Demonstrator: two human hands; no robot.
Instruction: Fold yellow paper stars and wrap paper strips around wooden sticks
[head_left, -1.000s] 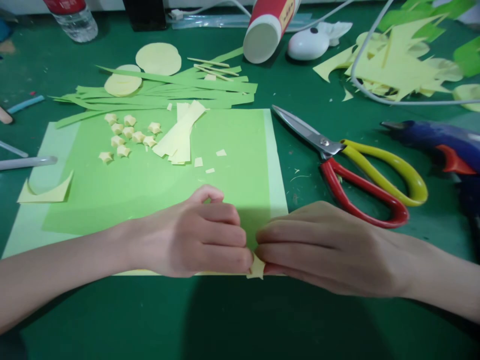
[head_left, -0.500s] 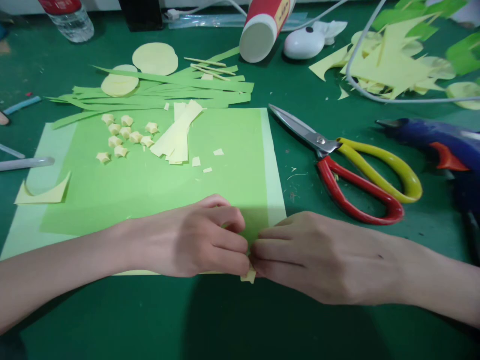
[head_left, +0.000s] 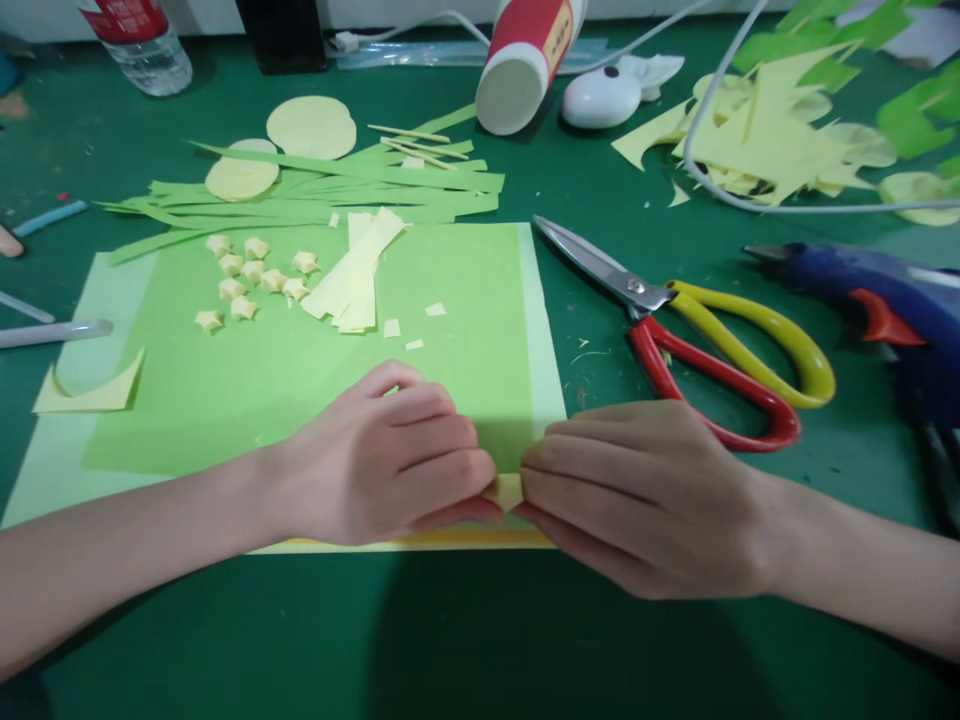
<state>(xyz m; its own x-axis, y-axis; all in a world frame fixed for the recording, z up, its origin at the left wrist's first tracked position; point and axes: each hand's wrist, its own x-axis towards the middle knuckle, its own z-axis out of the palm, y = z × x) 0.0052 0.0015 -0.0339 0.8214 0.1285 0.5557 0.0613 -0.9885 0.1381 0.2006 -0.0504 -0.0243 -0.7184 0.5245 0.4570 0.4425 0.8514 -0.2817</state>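
Two bare hands grasp one small piece of folded pale-yellow paper [head_left: 508, 491], located over the near edge zone of the paper sheet stack [head_left: 465, 375], toward its near right corner. The left hand [head_left: 409, 460] pinches the piece at its left side, fingers curled; the right hand [head_left: 652, 500] pinches its right side, fingers together. Contact between piece and stack cannot be determined. Paper stars [head_left: 253, 272] lie clustered near the stack's far left corner, with crossed pale-yellow strips [head_left: 362, 275] just right of them. Scissors [head_left: 639, 290] rest on the desk [head_left: 300, 640] beyond the stack's right edge; a blue glue gun [head_left: 840, 272] lies farther right.
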